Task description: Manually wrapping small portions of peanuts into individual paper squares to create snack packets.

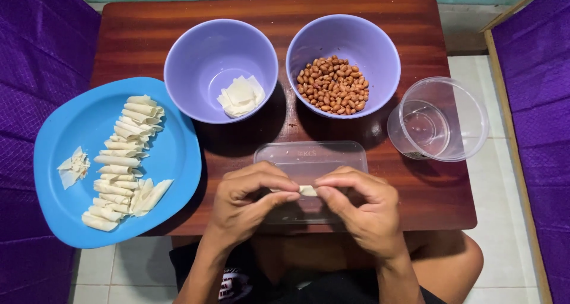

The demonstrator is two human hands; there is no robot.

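Your left hand (pixel 249 200) and right hand (pixel 362 206) meet fingertips, pinching a small pale wrapper piece (pixel 307 190) over a clear lid (pixel 309 161), probably mid-roll, dark wooden table (pixel 427 37), blue plate (pixel 172 155) of rolled pieces on the left, purple fabric both sides, white tiled floor (pixel 504 221).

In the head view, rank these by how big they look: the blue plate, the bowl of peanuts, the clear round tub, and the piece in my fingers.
1. Blue plate, clearly largest.
2. Bowl of peanuts.
3. Clear round tub; only slightly smaller than the bowl, so that pair is close.
4. Small white piece pinched between both hands, by far the smallest.
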